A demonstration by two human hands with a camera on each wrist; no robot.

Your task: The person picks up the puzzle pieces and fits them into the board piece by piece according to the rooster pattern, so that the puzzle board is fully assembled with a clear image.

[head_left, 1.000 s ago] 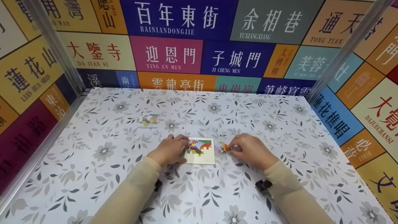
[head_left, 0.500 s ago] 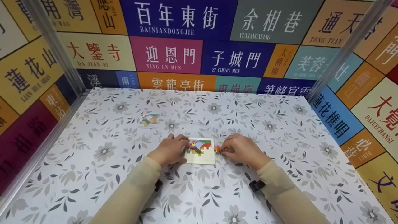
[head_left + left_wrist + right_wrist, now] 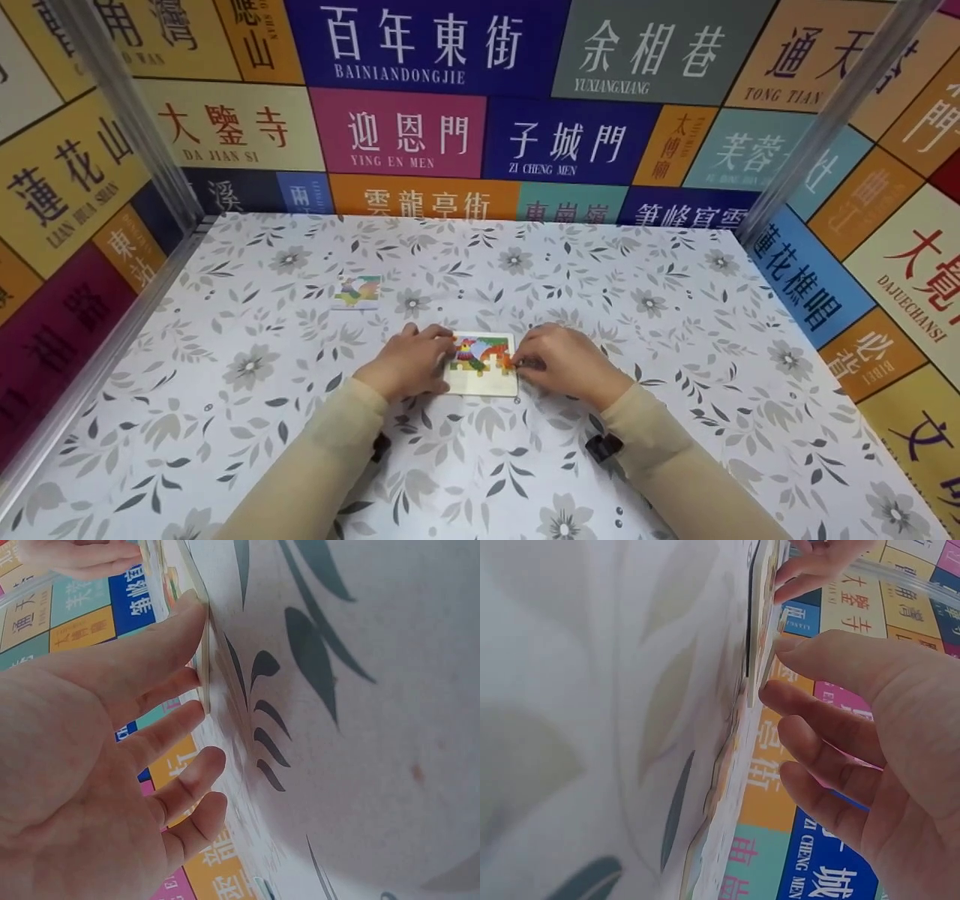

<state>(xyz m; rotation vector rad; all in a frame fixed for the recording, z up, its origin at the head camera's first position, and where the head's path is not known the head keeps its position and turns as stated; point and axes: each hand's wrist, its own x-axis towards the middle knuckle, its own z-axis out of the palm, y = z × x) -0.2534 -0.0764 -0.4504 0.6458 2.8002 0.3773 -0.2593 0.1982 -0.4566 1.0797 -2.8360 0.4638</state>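
A small jigsaw puzzle board (image 3: 487, 385) with a pale frame lies in the middle of the table in the head view. Joined pieces in it show a colourful bird (image 3: 469, 349), and its lower part is bare. My left hand (image 3: 409, 361) grips the board's left side, thumb at the near edge and fingers at the far one. At the board's right edge, my right hand (image 3: 568, 361) pinches an orange puzzle piece (image 3: 510, 361) between thumb and index finger. The right wrist view shows this piece (image 3: 770, 664) edge-on, tilted against the board (image 3: 757, 607); its printed face is hidden there.
A small, colourful, notched picture piece (image 3: 357, 291) lies farther back and left on the flower-patterned table (image 3: 262, 435). Panels with large printed characters (image 3: 420, 135) enclose the back and sides. Dark wrist bands (image 3: 604, 448) sit on both forearms.
My right hand has moved left with the puzzle piece, from right of the board to its right edge, where the piece now overlaps the picture. The left hand has stayed on the board.
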